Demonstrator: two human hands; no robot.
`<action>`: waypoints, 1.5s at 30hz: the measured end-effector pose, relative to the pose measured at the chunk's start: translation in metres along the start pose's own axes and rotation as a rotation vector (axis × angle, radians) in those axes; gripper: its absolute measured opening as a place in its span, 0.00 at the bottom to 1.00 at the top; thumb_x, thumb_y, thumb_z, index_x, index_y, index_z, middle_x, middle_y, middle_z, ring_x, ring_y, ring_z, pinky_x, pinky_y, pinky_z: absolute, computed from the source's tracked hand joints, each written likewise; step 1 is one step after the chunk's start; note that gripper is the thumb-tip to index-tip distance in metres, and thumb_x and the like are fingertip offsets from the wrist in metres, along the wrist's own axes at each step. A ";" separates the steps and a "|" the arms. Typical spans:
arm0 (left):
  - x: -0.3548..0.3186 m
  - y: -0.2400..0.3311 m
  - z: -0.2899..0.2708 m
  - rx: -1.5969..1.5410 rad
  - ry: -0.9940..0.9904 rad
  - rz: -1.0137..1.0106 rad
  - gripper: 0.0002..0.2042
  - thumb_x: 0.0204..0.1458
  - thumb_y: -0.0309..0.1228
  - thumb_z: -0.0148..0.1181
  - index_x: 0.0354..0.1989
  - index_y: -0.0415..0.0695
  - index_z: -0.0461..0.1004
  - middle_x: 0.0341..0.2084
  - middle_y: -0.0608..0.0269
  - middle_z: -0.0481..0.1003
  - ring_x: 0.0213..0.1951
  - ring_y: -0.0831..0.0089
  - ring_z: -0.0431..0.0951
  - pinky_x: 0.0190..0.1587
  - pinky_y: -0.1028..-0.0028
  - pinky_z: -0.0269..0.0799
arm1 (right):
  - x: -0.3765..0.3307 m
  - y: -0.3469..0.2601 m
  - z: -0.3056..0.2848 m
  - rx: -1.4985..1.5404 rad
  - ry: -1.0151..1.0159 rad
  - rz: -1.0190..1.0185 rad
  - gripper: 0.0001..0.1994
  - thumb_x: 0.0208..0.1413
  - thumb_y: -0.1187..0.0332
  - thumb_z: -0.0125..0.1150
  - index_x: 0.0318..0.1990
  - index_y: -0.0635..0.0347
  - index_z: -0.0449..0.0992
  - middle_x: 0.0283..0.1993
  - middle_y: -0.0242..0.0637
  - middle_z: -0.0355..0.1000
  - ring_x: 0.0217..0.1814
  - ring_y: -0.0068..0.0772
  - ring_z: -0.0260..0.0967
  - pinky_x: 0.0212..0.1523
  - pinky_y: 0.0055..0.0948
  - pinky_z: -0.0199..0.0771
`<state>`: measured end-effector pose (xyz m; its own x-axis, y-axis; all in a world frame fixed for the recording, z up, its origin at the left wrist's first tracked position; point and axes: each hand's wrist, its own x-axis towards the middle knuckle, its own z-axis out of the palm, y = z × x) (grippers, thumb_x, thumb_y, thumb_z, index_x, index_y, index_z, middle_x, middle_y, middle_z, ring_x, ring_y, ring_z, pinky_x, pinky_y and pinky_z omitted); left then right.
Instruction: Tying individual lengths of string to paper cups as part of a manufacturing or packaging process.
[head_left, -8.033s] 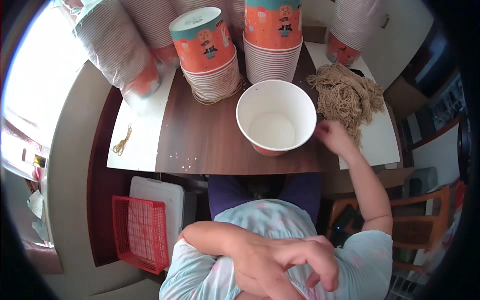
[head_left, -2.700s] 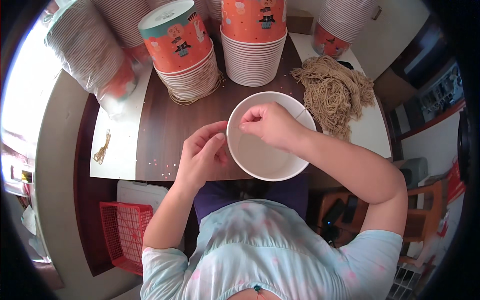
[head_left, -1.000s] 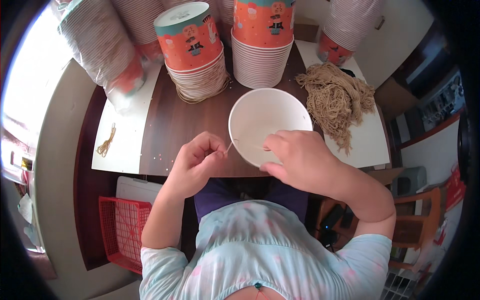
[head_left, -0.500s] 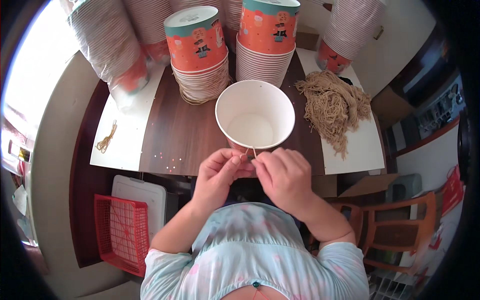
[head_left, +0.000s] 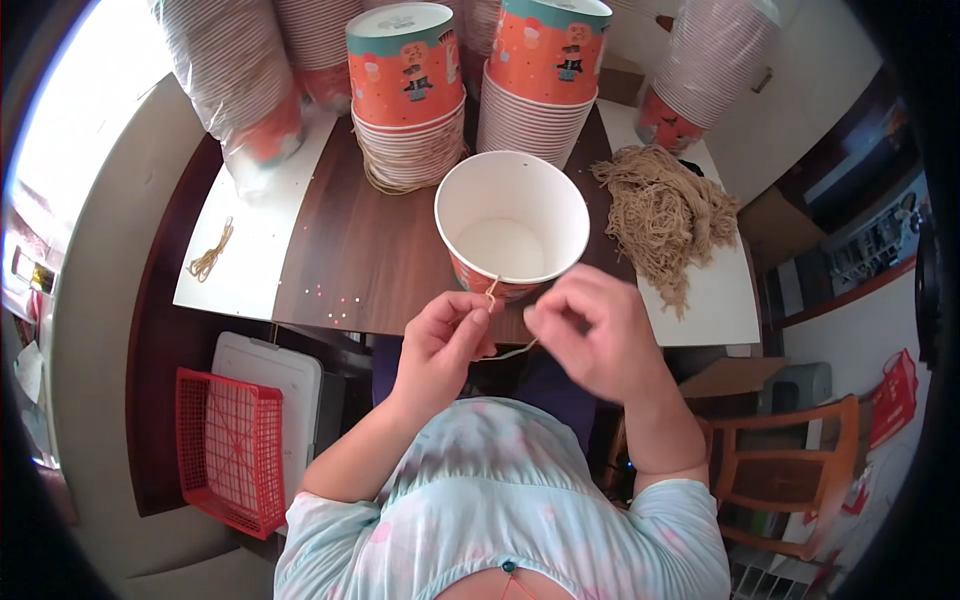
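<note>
An open paper bucket (head_left: 512,190), white inside and orange outside, stands upright near the table's front edge. A thin tan cord (head_left: 493,289) comes off the bucket's near side just below the rim, forming a small loop there. My left hand (head_left: 440,345) pinches this cord between thumb and fingers, close to the bucket wall. To the right, my right hand (head_left: 595,335) is slightly blurred, its fingers closed on the cord's other stretch, which runs slack under my left fingertips. Whether the loop is knotted I cannot tell.
Two stacks of upturned orange buckets, a left stack (head_left: 408,90) and a right stack (head_left: 545,85), stand behind. A tangled heap of tan cords (head_left: 665,215) lies right; a small cord bundle (head_left: 212,250) lies left. A red plastic basket (head_left: 230,450) and wooden chair (head_left: 785,470) flank me.
My right hand has moved right and slightly up, away from the left, drawing cord with it. A loop now shows at the bucket's near rim. My left hand keeps its pinch.
</note>
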<state>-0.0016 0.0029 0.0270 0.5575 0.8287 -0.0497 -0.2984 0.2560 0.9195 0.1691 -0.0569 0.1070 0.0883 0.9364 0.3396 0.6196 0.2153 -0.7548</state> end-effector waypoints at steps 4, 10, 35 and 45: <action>-0.001 -0.011 0.006 0.507 0.052 0.392 0.03 0.53 0.17 0.55 0.34 0.36 0.71 0.27 0.65 0.72 0.27 0.83 0.70 0.28 0.83 0.67 | 0.005 0.013 0.018 0.211 -0.208 0.308 0.11 0.51 0.65 0.65 0.29 0.68 0.77 0.28 0.39 0.74 0.26 0.23 0.71 0.28 0.25 0.72; -0.001 -0.020 0.004 0.457 0.073 0.353 0.08 0.49 0.17 0.56 0.38 0.38 0.70 0.27 0.64 0.73 0.22 0.85 0.68 0.24 0.83 0.65 | -0.012 0.044 0.046 0.450 -0.003 0.277 0.07 0.52 0.71 0.63 0.31 0.67 0.76 0.30 0.38 0.74 0.28 0.22 0.70 0.29 0.25 0.71; 0.009 -0.024 0.007 -0.298 0.183 -0.077 0.04 0.54 0.24 0.57 0.31 0.36 0.75 0.23 0.65 0.75 0.21 0.84 0.67 0.23 0.85 0.60 | -0.016 0.068 0.090 0.241 0.211 0.058 0.06 0.51 0.77 0.57 0.37 0.64 0.75 0.32 0.38 0.73 0.30 0.32 0.73 0.30 0.30 0.73; 0.004 -0.014 -0.003 -0.237 0.254 -0.055 0.05 0.53 0.24 0.57 0.30 0.35 0.72 0.22 0.60 0.75 0.20 0.82 0.67 0.23 0.83 0.61 | -0.016 0.064 0.098 1.454 -0.071 0.637 0.10 0.58 0.68 0.53 0.40 0.64 0.76 0.34 0.34 0.74 0.35 0.27 0.70 0.41 0.30 0.71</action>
<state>0.0028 0.0042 0.0129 0.3764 0.9000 -0.2198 -0.4609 0.3877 0.7983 0.1313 -0.0307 -0.0018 -0.0299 0.9744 -0.2228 -0.7486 -0.1696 -0.6410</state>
